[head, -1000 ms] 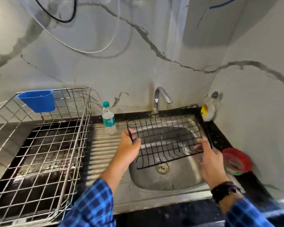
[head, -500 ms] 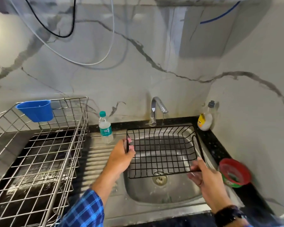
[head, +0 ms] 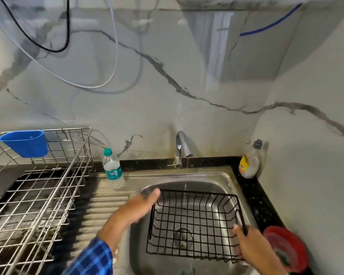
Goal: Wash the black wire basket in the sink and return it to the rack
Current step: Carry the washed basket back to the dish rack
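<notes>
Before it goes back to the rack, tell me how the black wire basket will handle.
Probably stiff: the black wire basket holds its boxy shape with the right hand gripping one rim. Likely light: it is open grid. Perhaps slippery: the tap runs water at its back edge.

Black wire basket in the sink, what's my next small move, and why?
Probably slide the black wire basket toward the tap: its thin stream lands only at the rear rim. The right hand grips the right front corner; the left hand is at the left rim.
</notes>
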